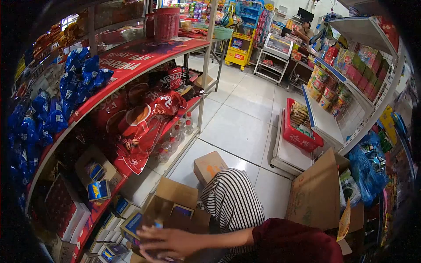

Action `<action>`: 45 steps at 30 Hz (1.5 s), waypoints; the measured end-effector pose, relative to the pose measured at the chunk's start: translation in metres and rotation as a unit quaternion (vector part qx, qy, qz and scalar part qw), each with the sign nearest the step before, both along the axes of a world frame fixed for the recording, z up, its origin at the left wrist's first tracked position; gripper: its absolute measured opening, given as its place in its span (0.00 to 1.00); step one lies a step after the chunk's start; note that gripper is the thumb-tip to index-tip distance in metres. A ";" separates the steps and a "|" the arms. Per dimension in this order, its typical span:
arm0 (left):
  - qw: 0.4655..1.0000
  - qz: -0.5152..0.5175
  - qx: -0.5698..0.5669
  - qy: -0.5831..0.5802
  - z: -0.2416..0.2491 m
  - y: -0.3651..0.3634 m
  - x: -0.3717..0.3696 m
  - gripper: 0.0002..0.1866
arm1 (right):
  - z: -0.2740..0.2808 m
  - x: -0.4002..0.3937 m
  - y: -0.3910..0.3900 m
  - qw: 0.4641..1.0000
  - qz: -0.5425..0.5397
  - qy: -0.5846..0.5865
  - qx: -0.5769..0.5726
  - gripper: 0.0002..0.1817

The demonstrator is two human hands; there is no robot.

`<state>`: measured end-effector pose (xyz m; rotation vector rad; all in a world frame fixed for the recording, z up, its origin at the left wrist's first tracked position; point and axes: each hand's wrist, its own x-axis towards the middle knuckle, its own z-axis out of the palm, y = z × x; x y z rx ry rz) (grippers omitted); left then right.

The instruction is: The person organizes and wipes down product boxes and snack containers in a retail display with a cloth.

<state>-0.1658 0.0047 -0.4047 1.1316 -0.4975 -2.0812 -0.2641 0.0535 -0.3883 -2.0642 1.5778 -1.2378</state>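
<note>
From the lower right, my right hand reaches across in a maroon sleeve, its fingers stretched out and slightly blurred. Its fingertips overlap the edge of a small blue and yellow box beside the low shelf. Just behind the hand stands an opened cardboard carton with a dark-fronted small box inside. More small blue and white boxes are stacked on the bottom shelf to the left. My left hand is out of view.
A red shelf bears blue packets and red Nescafé bags. A closed carton sits ahead of my striped knee. At right are a large open carton and a red basket. A person is at the back.
</note>
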 end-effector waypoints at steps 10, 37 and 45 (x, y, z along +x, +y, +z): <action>1.000 -0.010 -0.013 0.012 -0.010 0.002 0.006 0.26 | 0.037 -0.019 0.003 0.998 -0.014 -0.034 -0.051 0.25; 0.995 -0.093 0.003 0.025 -0.019 0.020 0.024 0.29 | -0.014 -0.058 -0.010 0.843 -0.037 -0.535 0.052 0.38; 0.998 -0.046 -0.037 0.035 -0.012 -0.002 0.028 0.30 | -0.035 -0.027 -0.003 0.807 0.032 -0.568 0.158 0.42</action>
